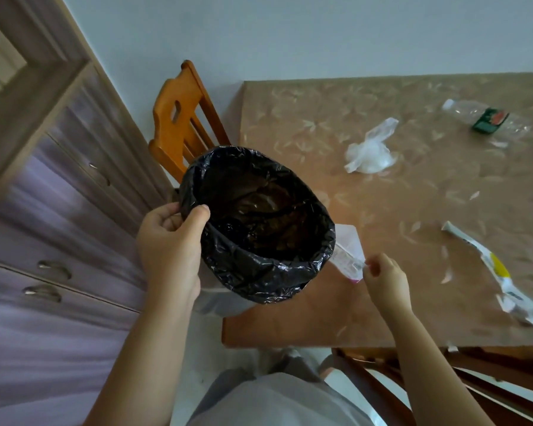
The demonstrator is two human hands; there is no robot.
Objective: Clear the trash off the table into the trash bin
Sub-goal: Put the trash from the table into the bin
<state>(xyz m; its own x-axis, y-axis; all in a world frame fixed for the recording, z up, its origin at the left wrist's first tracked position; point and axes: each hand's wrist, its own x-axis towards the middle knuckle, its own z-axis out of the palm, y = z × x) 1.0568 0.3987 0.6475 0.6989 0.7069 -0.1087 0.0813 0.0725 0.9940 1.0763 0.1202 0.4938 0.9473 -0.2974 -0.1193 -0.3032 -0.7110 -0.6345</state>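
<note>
My left hand grips the rim of a trash bin lined with a black bag, holding it up beside the table's left edge. My right hand pinches a pale pink-white wrapper that lies on the brown patterned table, partly hidden behind the bin. Farther out on the table lie a crumpled clear plastic bag, an empty clear bottle with a green label, and a long white and yellow wrapper.
An orange wooden chair stands at the table's far left corner, behind the bin. A dark wooden chair sits at the near edge. Purple drawers with metal handles line the left side.
</note>
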